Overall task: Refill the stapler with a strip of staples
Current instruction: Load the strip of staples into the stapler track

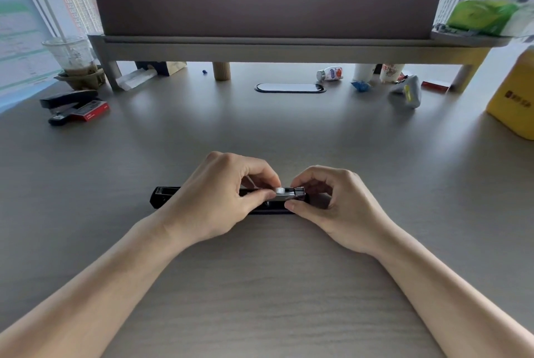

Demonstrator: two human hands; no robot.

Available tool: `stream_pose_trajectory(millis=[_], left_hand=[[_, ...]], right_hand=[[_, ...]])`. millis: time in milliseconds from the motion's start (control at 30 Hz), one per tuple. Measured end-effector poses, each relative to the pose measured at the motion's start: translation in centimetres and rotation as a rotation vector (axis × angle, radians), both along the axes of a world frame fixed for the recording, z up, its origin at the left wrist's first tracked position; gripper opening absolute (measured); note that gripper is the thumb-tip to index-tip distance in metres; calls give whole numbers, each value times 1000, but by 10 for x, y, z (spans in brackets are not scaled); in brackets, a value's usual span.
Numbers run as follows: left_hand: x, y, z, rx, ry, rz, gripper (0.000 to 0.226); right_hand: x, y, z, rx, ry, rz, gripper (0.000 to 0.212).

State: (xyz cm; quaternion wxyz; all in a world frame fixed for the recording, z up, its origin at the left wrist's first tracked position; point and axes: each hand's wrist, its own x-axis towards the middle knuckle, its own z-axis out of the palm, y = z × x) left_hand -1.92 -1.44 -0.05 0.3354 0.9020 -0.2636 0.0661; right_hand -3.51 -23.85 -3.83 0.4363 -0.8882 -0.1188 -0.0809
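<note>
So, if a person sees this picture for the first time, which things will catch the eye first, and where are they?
First, the left hand and the right hand meet at the centre of the pale wooden desk, working on the opened black stapler with a metal staple channel. Next, the bright yellow box at the far right edge stands out. At far left lies a second black stapler beside a red staple box.
</note>
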Motion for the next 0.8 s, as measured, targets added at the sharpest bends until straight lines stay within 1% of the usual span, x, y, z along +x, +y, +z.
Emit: stream_pose_trajectory(millis=[167, 300, 433, 633, 800], left_hand=[[-2, 5, -2, 78, -24, 4, 10], [-2, 20, -5, 32, -56, 57, 9], [0, 23, -10, 82, -78, 62, 11], [-1, 9, -14, 54, -91, 38, 10], [-3, 8, -11, 76, -95, 51, 9]], right_hand=[[1, 0, -2, 14, 2, 5, 12], [1, -1, -2, 13, 9, 7, 13], [0, -1, -1, 17, 10, 11, 13], [1, -1, -1, 7, 0, 18, 13], [1, -2, -2, 1, -3, 12, 13]])
